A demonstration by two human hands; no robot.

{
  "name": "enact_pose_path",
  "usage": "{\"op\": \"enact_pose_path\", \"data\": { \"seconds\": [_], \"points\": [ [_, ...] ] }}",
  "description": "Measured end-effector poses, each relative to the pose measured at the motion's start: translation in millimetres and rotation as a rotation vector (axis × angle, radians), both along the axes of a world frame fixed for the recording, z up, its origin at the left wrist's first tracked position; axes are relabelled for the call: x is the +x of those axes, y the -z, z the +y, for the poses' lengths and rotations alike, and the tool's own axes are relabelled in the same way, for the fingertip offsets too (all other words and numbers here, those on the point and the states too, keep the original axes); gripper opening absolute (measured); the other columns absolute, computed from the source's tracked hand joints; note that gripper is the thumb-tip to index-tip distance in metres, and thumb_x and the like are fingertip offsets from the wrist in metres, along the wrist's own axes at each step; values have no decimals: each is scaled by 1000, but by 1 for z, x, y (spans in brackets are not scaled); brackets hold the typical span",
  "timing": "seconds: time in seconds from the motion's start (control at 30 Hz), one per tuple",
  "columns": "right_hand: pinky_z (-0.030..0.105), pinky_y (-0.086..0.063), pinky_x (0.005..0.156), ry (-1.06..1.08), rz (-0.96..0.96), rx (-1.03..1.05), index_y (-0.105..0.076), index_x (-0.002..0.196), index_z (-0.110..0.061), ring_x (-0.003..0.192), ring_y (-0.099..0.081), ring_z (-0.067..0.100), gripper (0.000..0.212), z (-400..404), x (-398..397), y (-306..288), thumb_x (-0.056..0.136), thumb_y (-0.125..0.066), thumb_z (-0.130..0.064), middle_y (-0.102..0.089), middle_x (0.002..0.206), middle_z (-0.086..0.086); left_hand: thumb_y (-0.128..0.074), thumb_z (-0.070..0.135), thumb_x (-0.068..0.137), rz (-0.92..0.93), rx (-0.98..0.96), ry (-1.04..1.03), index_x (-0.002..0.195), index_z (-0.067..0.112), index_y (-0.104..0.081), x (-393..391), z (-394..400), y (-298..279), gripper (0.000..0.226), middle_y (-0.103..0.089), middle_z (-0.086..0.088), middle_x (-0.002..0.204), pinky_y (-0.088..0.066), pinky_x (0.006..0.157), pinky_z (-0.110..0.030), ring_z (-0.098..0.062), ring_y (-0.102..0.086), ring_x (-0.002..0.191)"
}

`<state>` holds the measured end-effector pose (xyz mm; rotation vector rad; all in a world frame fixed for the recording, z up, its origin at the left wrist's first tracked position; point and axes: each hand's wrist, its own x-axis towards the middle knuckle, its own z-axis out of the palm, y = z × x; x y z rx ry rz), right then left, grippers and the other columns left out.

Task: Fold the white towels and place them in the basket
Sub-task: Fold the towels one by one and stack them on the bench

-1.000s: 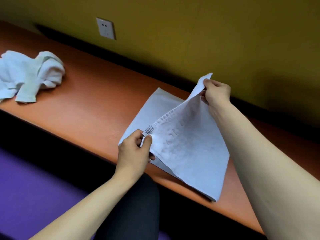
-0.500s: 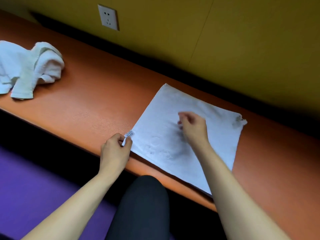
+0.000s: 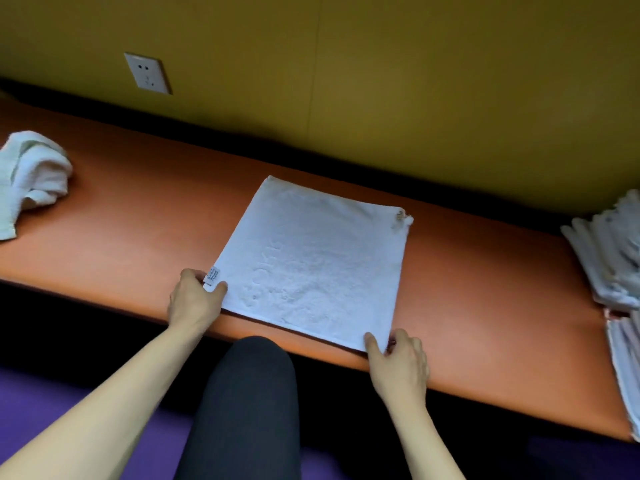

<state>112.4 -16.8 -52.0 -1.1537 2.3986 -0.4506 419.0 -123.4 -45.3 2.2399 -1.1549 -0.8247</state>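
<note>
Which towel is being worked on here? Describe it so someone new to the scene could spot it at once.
On the long orange counter under the yellow wall, it is the white towel in the middle. The left hand and right hand pinch its two near corners. It alone lies spread flat; the crumpled towel and the folded stack sit at the ends.

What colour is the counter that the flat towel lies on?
Orange, seen in the head view: the counter under the towel.

The towel (image 3: 311, 265) that was lifted by a corner a second ago is now spread flat on the counter (image 3: 485, 306), and the right hand (image 3: 398, 365) came off its middle to pinch the near right corner.
</note>
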Motion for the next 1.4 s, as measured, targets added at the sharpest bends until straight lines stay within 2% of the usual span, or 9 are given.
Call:
{"op": "enact_pose_path", "data": {
  "seconds": [0.2, 0.37, 0.47, 0.7, 0.87, 1.03, 1.2, 1.3, 1.4],
  "points": [
    [36, -45, 73, 163, -360, -193, -58, 93, -11, 84, -60, 33, 20, 7, -4, -23, 96, -62, -29, -64, 83, 4, -58, 25, 94, 57, 15, 20, 105, 7, -59, -6, 13, -17, 21, -66, -12, 106, -43, 74, -36, -32, -61, 89],
    [33, -48, 72, 216, -494, -355, -56, 101, -21, 75, -71, 22, 11, 34, -18, -43, 95, -66, -23, -74, 82, 1, -57, 11, 95, 487, -69, -88, 115, 2, -54, -11, 48, -36, 22, -66, -16, 114, -59, 69, -39, -30, -71, 87],
    [31, -47, 67, 231, -586, -419, -54, 115, -31, 61, -71, 14, 26, 54, -26, -55, 96, -65, -17, -59, 66, 8, -59, 2, 94, 726, -120, -162, 126, 5, -48, -16, 75, -52, 34, -67, -17, 114, -62, 58, -35, -36, -72, 88],
    [15, -49, 54, 377, -833, -472, -74, 95, -14, 54, -64, 8, 5, 98, -44, -70, 93, -70, -12, -73, 84, 3, -50, -1, 96, 913, -179, -145, 116, 6, -65, -19, 128, -85, 26, -65, -18, 104, -52, 50, -24, -20, -63, 59],
    [14, -45, 52, 339, -1138, -517, -69, 102, -13, 65, -64, 9, 42, 106, -56, -77, 68, -81, -33, -73, 88, -1, -45, -13, 92, 1064, -224, -58, 118, 11, -64, -19, 142, -87, 40, -74, -7, 101, -55, 62, -19, -16, -72, 82],
    [11, -46, 60, 220, -738, -484, -72, 95, -14, 60, -63, 6, 9, 80, -58, -77, 87, -76, -13, -75, 74, 1, -63, -6, 92, 536, -314, -9, 103, 21, -68, -23, 125, -76, 30, -75, 8, 99, -52, 58, -12, -7, -68, 76],
    [10, -42, 68, 95, -342, -554, -70, 90, -20, 73, -58, 3, 12, 34, -67, -70, 93, -70, -31, -64, 91, 0, -68, 32, 93, 47, -361, 117, 70, 17, -56, -18, 88, -65, 29, -52, -3, 74, -39, 65, -36, -20, -48, 69],
    [25, -41, 64, 55, -363, -537, -65, 88, -14, 67, -52, 11, 20, -5, -73, -58, 98, -63, -31, -63, 78, 5, -60, 49, 93, 50, -363, 164, 72, 16, -59, -19, 55, -53, 40, -57, -10, 84, -45, 74, -41, -26, -55, 82],
    [29, -36, 60, 62, -338, -527, -66, 84, -13, 62, -45, 12, 24, -41, -76, -46, 97, -63, -33, -54, 68, -1, -55, 49, 94, 109, -325, 144, 79, 5, -56, -25, 22, -40, 46, -61, -16, 75, -41, 63, -38, -24, -50, 69]
  ]
}}
